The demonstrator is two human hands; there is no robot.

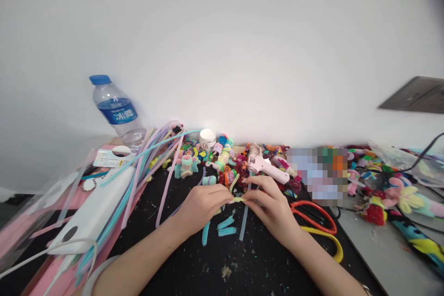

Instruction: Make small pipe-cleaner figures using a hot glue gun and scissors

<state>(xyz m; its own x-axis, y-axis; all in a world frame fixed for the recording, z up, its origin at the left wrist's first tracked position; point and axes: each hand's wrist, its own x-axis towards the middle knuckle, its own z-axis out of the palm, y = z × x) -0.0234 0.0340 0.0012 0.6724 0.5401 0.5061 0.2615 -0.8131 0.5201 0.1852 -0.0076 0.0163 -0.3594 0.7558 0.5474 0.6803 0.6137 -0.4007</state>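
Observation:
A short yellow pipe cleaner [238, 200] is stretched between my two hands above the black mat [194, 268]. My left hand [208, 203] pinches its left end, and my right hand [268, 199] pinches the other end between thumb and fingertips. Cut blue pipe cleaner pieces [227, 230] lie on the mat just below the hands. A pink glue gun [268, 169] rests behind my right hand, with a translucent glue stick [244, 222] slanting down from it. Scissors with red and yellow handles [314, 215] lie partly hidden behind my right forearm.
Long pastel pipe cleaners [138, 180] and a white power bank-like box [92, 208] are on the left. A water bottle [116, 106] leans against the wall. Small fuzzy figures [187, 164] and a paper roll [207, 138] line the back; more colourful crafts [402, 194] lie right.

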